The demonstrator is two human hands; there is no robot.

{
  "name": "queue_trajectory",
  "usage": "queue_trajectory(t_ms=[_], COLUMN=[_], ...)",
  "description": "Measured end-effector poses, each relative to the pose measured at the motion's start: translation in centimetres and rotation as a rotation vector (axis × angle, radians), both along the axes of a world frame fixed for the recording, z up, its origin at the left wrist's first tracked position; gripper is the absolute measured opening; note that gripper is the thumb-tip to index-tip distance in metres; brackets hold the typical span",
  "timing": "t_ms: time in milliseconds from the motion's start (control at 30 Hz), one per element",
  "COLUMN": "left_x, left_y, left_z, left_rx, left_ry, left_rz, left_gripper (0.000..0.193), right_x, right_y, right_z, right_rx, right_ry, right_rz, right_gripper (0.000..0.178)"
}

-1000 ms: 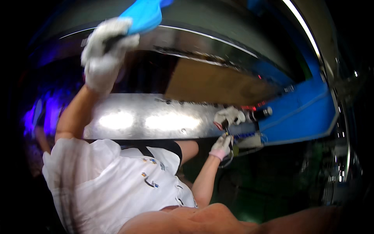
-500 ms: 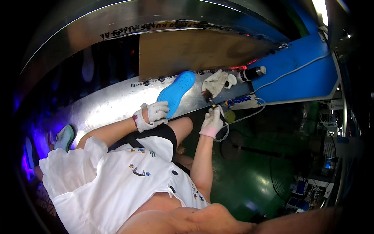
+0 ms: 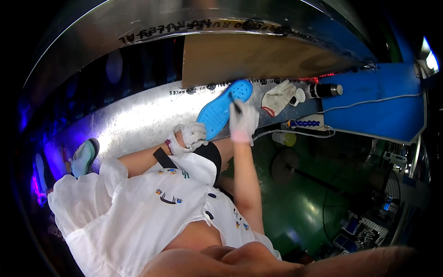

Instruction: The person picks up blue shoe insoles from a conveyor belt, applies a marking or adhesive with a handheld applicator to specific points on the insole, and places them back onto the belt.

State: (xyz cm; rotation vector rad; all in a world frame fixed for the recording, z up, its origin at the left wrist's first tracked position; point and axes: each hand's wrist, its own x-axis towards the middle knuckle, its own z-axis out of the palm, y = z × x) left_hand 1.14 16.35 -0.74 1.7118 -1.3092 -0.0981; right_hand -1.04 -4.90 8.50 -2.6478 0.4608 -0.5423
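Two gloved hands at 1 blue sole (image 3: 221, 108), which lies aslant on the metal worktop (image 3: 134, 117), near end by the worktop's front edge, far end just below 1 cardboard sheet (image 3: 267, 57). L hand (image 3: 191, 136) at the near end, on the sole's left side; fingers curled, seem to touch the rim, but can't tell if they pinch it or merely rest. R hand (image 3: 243, 121) blurred, at the right edge abt midway; fingers look clamped on 1 dark tool (image 3: 237, 109), kind unclear, tip at or v. nr the sole's edge. Step in hand, my read: edge work w/ the tool while L steadies. Next move prob. calls for a firm L hold so the sole doesn't skid, plus light, even R contact along the rim. Count to the right, approx L to R: 1 spare glove (image 3: 277, 98), nobody in it; 1 white round item (image 3: 300, 96), cup or lid, unsure; 1 black flask (image 3: 323, 90) w/ metal end, on its side; 1 blue panel (image 3: 378, 117) w/ 1 pale cable (image 3: 376, 99) across it. Nearer the worker: 1 coiled blue hose (image 3: 307, 123). Far left: 1 pale green shoe (image 3: 83, 157), well apart from the hands.
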Motion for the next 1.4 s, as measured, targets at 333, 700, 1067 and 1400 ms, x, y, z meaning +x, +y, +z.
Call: queue_trajectory(t_ms=[333,700,1067,1400], left_x=[0.2,0.7,5.8,0.8], left_y=[-0.2,-0.5,-8.6,-10.8], left_z=[0.4,1.6,7.3,6.6], left_rx=[-0.051,-0.059,-0.262,-0.447], left_ry=[-0.087,-0.030,2.132,2.305], left_rz=[0.019,0.087,-0.164,-0.443], left_gripper=[0.018,0.031,0.082,0.089], right_x=[0.2,-5.7,-6.0,-9.4], right_y=[-1.3,-0.7,-3.0,-1.6], right_z=[-1.6,-2.6,2.1,1.1], right_rx=[0.001,1.122,1.534,1.235], right_ry=[-0.108,-0.331,-0.894,-0.712], right_rz=[-0.111,-0.435,-0.322,-0.576], right_gripper=[0.017,0.022,0.025,0.019])
